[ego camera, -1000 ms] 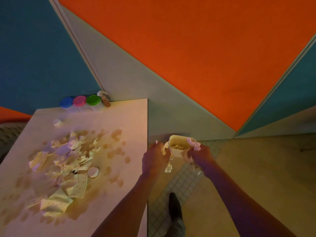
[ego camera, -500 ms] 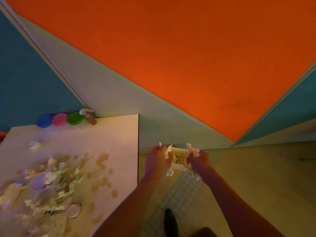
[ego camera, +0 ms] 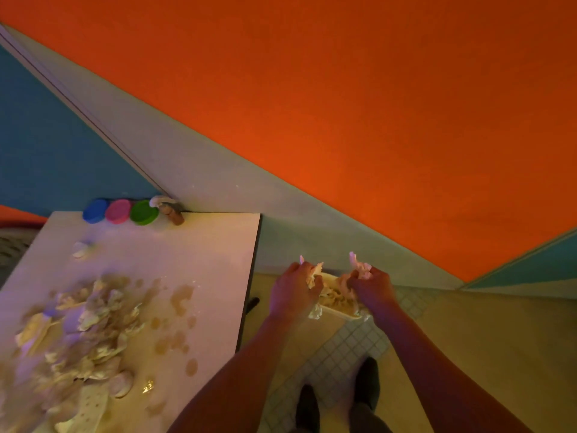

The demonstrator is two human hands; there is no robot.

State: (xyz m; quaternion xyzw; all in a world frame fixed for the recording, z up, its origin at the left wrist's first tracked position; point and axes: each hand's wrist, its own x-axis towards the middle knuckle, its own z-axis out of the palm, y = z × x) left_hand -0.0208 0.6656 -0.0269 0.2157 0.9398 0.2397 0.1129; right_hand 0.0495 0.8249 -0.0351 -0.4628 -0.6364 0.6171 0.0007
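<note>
Cream tub [ego camera: 338,310], crumpled paper scraps [ego camera: 332,295] inside; left hand [ego camera: 292,292] and right hand [ego camera: 373,289] each grip tub and scraps.

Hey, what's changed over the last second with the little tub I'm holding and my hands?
The cream tub sat mouth-up a second ago; now it looks tipped and lower between the hands. The left hand and right hand have closed in but still grip it, with paper scraps still pinched against it. The scrap pile and coloured lids on the table lie as before.
</note>
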